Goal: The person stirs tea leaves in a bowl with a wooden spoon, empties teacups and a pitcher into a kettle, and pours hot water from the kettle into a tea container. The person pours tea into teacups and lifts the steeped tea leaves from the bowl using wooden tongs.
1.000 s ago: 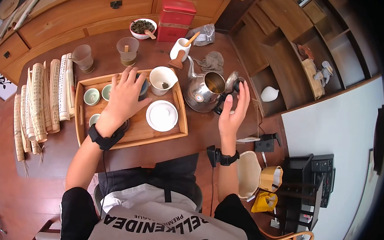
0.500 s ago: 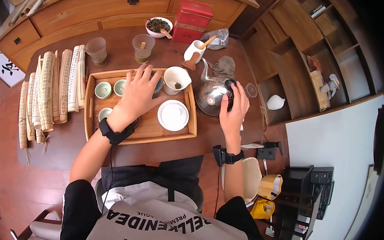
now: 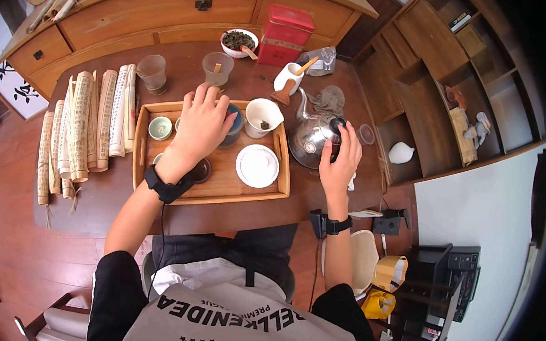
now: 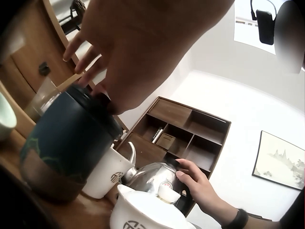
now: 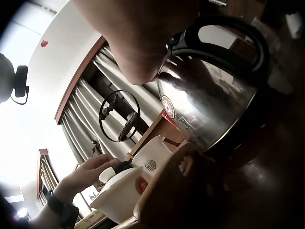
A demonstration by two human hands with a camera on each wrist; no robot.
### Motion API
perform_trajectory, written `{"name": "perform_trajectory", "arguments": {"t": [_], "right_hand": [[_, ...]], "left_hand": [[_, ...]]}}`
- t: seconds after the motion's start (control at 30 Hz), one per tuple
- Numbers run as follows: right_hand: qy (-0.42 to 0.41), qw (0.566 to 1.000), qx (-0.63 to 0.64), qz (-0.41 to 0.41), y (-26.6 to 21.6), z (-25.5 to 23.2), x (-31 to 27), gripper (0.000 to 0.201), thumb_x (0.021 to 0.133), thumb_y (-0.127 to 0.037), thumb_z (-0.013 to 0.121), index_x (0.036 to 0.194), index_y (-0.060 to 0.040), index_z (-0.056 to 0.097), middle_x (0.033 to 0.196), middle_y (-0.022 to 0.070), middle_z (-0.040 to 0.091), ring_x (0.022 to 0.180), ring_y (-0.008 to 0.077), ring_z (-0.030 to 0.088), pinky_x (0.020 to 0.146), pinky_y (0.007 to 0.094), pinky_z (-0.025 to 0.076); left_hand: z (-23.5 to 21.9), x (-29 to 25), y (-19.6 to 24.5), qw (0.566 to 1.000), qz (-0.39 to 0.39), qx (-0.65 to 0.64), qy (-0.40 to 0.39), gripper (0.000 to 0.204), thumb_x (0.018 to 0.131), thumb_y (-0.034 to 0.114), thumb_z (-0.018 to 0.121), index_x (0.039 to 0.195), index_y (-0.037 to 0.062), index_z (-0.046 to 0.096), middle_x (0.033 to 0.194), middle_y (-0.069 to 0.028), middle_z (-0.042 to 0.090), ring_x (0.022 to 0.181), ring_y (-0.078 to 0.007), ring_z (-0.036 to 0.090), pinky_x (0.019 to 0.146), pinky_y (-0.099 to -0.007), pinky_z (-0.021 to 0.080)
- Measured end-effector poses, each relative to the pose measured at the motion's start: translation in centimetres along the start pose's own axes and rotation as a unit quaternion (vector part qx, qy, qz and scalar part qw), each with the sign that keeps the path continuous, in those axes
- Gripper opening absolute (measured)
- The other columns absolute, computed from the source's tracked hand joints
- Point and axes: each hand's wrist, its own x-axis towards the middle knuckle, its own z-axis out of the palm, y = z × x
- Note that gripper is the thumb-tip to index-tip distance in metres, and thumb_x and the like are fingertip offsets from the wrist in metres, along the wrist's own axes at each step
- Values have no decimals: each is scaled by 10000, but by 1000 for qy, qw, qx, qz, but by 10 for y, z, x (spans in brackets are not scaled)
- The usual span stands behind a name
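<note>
Silver steel kettle (image 3: 307, 146) right of brown wooden tray (image 3: 224, 184); lid (image 3: 326, 125), off second ago, now on: kettle closed. Right hand (image 3: 341, 164) at round black knob (image 3: 338, 122), pinch unclear. Left hand (image 3: 198, 129), loosely spread, over teal cylindrical canister (image 3: 232, 132) inside tray.

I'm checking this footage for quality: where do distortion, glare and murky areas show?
Head view: fisheye bending curves the drawer cabinet, with black corners; left wrist view: the wall is washed out and the left hand looks dim against it; right wrist view: bright glare on the steel kettle, while the lower right sinks into darkness.
</note>
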Motion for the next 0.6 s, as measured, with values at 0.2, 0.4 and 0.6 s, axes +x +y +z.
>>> {"name": "perform_trajectory", "arguments": {"t": [0.2,0.4,0.6], "right_hand": [[6,1000,4,-7,1,0,0,414,920,-142,613,1310,-12,559,1400,169,538,1241,376,505,1075,491,353],[15,1000,-3,-5,1,3,-1,424,903,-129,621,1307,-14,561,1402,160,539,1229,378,509,1063,490,360],[24,1000,-4,-7,0,5,-1,428,896,-121,625,1308,-16,565,1398,158,542,1222,374,514,1057,487,366]], "left_hand": [[-20,15,-5,997,41,-3,66,215,885,200,707,928,28,585,1105,-139,588,1119,-351,528,905,-454,438],[-73,34,-20,993,10,-49,111,220,872,162,731,858,7,575,1069,-149,600,1058,-359,551,848,-446,444],[-50,19,-13,996,24,-56,65,243,850,180,748,864,24,563,1071,-131,574,1103,-343,527,883,-440,438]]}}
